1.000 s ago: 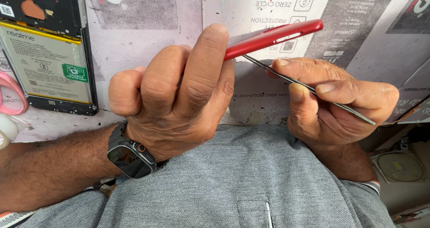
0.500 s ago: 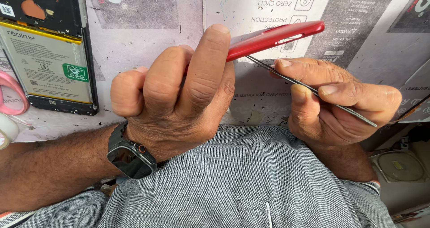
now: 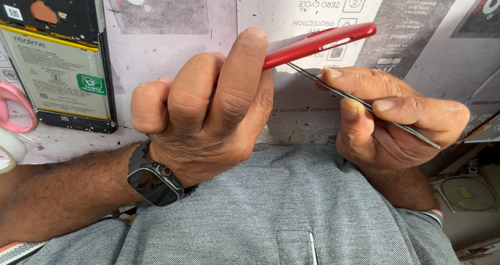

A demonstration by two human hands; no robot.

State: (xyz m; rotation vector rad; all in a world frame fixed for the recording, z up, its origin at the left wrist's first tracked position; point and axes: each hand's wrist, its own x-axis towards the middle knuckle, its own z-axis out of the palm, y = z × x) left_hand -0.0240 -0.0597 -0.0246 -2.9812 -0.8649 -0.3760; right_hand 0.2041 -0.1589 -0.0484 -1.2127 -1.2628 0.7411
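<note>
My left hand (image 3: 208,108) grips a thin red phone back cover (image 3: 323,40), held edge-on above the bench with its far end pointing right. A dark smartwatch (image 3: 153,179) sits on that wrist. My right hand (image 3: 396,119) pinches thin metal tweezers (image 3: 359,101); their tip touches the underside of the red cover close to my left fingers. Most of the cover is hidden behind my left hand.
An opened phone (image 3: 57,62) with its battery exposed lies at the top left. Pink scissor handles (image 3: 18,106) and a roll of tape (image 3: 10,150) sit at the left edge. Printed cardboard sheets (image 3: 427,30) cover the bench. A white round-lidded box (image 3: 471,194) stands low right.
Almost nothing differs. The tweezers and my right hand have shifted very slightly while the red cover stays in the same grip.
</note>
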